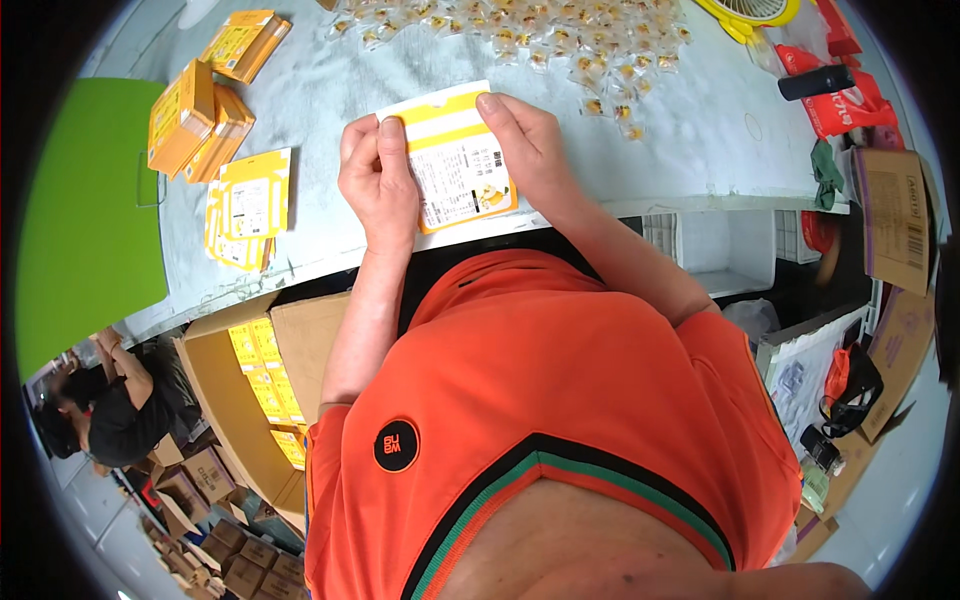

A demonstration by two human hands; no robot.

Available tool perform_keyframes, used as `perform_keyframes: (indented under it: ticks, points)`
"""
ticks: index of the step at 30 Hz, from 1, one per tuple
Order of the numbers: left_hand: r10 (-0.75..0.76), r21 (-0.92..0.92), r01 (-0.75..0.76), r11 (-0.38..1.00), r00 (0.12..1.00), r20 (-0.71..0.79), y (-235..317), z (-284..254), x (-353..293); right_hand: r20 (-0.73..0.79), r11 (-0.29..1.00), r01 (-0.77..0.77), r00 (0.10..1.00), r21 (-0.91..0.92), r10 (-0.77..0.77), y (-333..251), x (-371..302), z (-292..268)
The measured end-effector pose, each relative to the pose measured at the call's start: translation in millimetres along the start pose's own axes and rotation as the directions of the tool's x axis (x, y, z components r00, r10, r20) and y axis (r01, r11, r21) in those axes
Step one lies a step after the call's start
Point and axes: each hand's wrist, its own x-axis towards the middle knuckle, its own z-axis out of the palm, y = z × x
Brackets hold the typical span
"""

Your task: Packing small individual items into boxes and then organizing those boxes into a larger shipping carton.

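Both my hands hold a flattened yellow-and-white carton point(455, 185) upright over the table's front edge, its printed side showing. My left hand point(380, 180) grips the carton's left side, thumb on top and fingers curled behind. On the opposite side, my right hand point(530, 150) pinches the upper right edge with the thumb in front; its other fingers are mostly hidden behind the carton. Left of my hands, a loose pile of similar flat cartons point(255, 205) lies on the table. Beyond it stand bundled stacks of yellow cartons point(182, 115).
Many small clear packets point(590, 65) are spread across the table's far side. A yellow fan point(750, 15) and red bags point(850, 108) sit at the far right. Below the table's left edge stands an open cardboard box point(225, 375) with yellow cartons inside. Another person point(130, 400) is at lower left.
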Motion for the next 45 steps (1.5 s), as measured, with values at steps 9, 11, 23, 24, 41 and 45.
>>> perform_keyframes:
  ticks: [9,11,23,24,41,45]
  points:
    - [0.138,-0.005,-0.138,0.99,0.99,0.016,8.5,9.5,3.1,-0.153,0.987,0.157,0.977,0.039,-0.149,8.1,3.3,2.1]
    - [0.191,0.079,-0.194,0.978,0.98,0.047,5.5,8.6,4.0,-0.095,0.963,0.242,0.963,-0.12,-0.253,11.5,2.5,-5.3]
    - [-0.005,-0.043,0.003,0.999,0.999,-0.04,12.2,0.2,-0.4,0.199,0.986,0.058,0.976,0.156,-0.089,5.5,-16.6,-19.1]
    - [0.014,-0.04,-0.015,0.999,0.999,-0.045,14.0,-3.0,-1.6,0.245,0.986,0.012,0.968,0.164,-0.052,3.0,-18.4,-21.2]
    - [-0.175,-0.242,0.189,0.952,0.981,0.082,28.2,-62.2,-49.9,0.419,0.998,0.044,0.906,0.05,-0.061,-14.7,-21.6,5.1]
    - [-0.068,-0.097,0.072,0.993,0.997,0.04,31.0,-74.3,-55.9,0.445,0.98,0.165,0.89,-0.109,-0.1,-5.2,-24.4,4.2]
